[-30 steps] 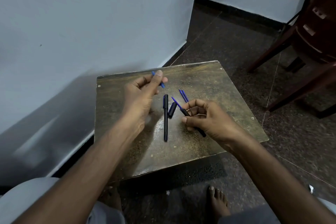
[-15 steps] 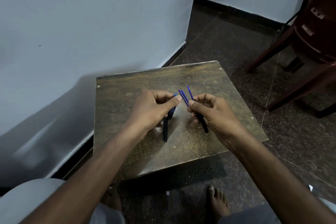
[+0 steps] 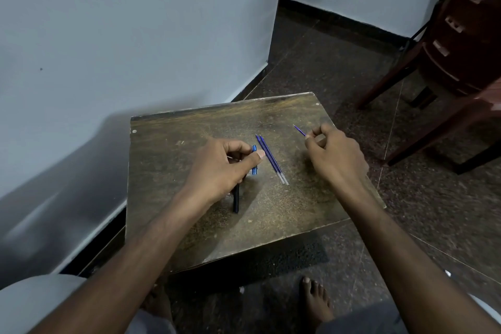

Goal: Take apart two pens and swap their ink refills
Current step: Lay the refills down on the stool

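Two blue ink refills [image 3: 272, 159] lie side by side in the middle of the small wooden table [image 3: 284, 211]. My left hand [image 3: 221, 168] is closed around a small blue pen piece [image 3: 254, 160], just left of the refills. Under that hand a black pen barrel [image 3: 236, 199] lies on the table, its near end showing. My right hand [image 3: 334, 156] is at the table's right edge, shut on a third refill [image 3: 299, 130] whose thin blue tip sticks out to the upper left. Whether it also holds a pen barrel is hidden.
A pale wall [image 3: 122, 35] runs close along the table's left and far sides. A dark wooden chair [image 3: 461, 62] stands on the floor at the right. My bare feet [image 3: 315, 304] rest on the floor below the table's near edge.
My right hand has moved from the table's middle out to the right edge, carrying the refill. My left hand has come down beside the two lying refills with the blue piece.
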A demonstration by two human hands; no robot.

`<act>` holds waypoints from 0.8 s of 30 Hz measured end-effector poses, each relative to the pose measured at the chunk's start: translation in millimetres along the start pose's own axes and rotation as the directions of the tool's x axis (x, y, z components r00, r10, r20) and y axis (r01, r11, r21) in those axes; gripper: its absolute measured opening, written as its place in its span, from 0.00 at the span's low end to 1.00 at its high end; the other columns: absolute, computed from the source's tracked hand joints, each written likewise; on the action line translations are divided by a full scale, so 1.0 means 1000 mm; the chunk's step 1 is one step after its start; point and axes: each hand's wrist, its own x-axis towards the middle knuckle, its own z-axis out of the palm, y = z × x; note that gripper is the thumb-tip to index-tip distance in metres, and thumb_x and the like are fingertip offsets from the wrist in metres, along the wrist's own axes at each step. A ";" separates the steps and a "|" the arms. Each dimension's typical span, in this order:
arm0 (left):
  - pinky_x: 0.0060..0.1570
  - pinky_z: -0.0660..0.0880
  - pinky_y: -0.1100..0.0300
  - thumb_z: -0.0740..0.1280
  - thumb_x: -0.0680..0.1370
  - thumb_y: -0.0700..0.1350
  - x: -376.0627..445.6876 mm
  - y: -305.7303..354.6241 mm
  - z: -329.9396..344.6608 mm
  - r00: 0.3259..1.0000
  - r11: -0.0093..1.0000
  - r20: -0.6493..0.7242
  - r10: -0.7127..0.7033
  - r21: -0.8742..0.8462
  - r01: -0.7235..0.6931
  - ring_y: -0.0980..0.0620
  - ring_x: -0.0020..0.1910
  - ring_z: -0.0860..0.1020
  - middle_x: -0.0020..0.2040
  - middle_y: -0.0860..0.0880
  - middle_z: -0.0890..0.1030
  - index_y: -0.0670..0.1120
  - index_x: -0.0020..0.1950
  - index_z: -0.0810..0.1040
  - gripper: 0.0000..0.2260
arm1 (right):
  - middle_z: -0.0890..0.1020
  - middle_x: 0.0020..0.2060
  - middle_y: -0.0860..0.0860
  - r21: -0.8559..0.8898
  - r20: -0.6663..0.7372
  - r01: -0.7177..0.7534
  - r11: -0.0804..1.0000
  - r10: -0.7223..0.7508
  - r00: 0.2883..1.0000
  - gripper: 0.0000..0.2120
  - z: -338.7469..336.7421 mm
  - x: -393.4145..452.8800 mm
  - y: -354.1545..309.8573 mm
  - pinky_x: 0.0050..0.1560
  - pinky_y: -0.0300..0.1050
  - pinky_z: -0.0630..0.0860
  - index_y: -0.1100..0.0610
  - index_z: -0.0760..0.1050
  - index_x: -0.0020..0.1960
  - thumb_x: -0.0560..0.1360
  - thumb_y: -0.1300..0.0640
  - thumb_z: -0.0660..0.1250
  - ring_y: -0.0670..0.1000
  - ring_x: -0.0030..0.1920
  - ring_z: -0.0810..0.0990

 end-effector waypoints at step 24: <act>0.37 0.81 0.71 0.82 0.76 0.50 -0.005 -0.008 0.019 0.989 0.949 -0.036 0.145 0.289 -0.129 0.69 0.35 0.84 0.32 0.62 0.82 0.50 0.50 0.83 0.10 | 0.84 0.47 0.54 -0.211 0.068 0.059 0.976 -0.046 0.997 0.19 -0.005 -0.001 0.003 0.47 0.55 0.76 0.54 0.79 0.49 0.78 0.37 0.70 0.61 0.50 0.83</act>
